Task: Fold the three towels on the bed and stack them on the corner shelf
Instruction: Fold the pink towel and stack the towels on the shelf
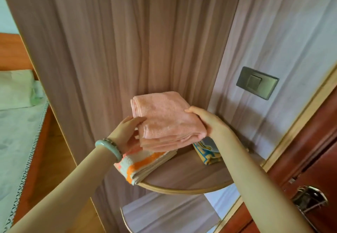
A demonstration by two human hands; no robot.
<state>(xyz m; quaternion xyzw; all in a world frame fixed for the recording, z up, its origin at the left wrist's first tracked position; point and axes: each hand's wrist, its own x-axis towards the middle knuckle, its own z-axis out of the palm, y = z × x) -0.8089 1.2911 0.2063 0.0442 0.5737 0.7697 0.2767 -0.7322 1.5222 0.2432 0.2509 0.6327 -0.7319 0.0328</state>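
Note:
A folded pink towel (164,119) is held above the rounded corner shelf (184,187). My left hand (127,132) grips its left edge, thumb on top and fingers underneath. My right hand (209,121) grips its right edge the same way. Below it, a folded orange-and-white striped towel (144,165) lies on the shelf's left side, overhanging the rim. A folded yellow-and-blue towel (207,152) lies on the shelf's right side, partly hidden by my right forearm.
Wood-grain panels (127,50) form the corner behind the shelf. A grey wall switch (257,82) is on the right panel. A lower shelf (164,214) sits beneath. A red-brown door with a metal handle (310,200) stands at right; the bed (18,123) at left.

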